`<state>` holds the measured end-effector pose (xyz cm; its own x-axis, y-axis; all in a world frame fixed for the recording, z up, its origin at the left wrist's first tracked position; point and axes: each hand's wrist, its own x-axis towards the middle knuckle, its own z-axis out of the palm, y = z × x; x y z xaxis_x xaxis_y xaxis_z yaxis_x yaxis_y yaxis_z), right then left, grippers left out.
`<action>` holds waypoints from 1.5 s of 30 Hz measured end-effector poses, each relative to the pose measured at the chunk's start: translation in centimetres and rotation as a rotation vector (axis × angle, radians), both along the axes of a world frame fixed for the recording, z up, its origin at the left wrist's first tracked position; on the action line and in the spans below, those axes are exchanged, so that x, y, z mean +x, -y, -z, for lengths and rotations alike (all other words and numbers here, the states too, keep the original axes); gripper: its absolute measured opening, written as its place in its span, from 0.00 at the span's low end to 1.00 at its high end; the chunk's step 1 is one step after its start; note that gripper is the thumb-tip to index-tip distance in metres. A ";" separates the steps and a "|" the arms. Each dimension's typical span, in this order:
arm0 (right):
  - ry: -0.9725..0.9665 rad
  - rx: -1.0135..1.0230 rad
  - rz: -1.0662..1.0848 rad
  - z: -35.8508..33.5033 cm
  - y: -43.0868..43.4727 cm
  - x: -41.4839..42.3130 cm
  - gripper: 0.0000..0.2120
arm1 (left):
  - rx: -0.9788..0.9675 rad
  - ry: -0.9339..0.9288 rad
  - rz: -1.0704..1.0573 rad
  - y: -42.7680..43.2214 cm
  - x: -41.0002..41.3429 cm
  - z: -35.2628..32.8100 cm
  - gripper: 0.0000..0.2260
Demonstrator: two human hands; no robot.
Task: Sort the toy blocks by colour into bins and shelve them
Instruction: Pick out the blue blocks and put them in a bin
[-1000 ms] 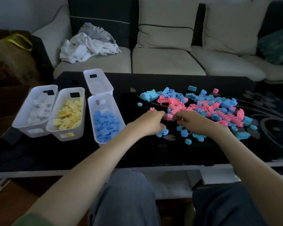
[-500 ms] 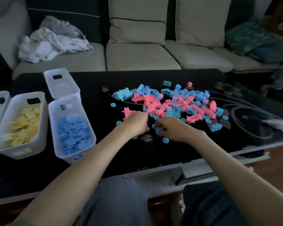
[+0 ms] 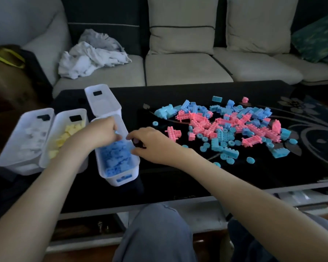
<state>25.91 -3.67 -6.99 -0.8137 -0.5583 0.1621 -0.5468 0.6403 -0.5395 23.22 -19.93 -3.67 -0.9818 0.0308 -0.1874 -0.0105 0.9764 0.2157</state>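
While left hand (image 3: 100, 133) overhangs blue bin (image 3: 121, 179), grip curled, contents unclear, right hand (image 3: 151, 144) likewise, yellow bin (image 3: 80, 113) part-hidden.

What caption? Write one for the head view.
Left hand and right hand at blue bin; mixed block pile on table.

The scene is dim and underexposed, with soft light reaching mostly the pale sofa (image 3: 187, 69) at the back, the glossy black bench (image 3: 178, 176) swallowing shadow detail, the leftmost bin (image 3: 36, 111) smeared by motion blur, and straight lines bowing toward the wide-angle edges.
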 end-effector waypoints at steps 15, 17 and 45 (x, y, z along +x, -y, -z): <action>0.112 0.154 0.491 -0.7 -17.7 -12.0 0.18 | 0.056 -0.214 0.448 -11.1 -10.9 0.2 0.13; 0.081 0.191 0.471 -0.8 -18.3 -14.6 0.21 | -0.005 -0.201 0.483 -13.6 -13.3 1.1 0.15; 0.000 0.601 0.209 2.2 -16.2 -19.7 0.21 | 0.046 0.003 0.412 -15.7 -17.7 4.1 0.04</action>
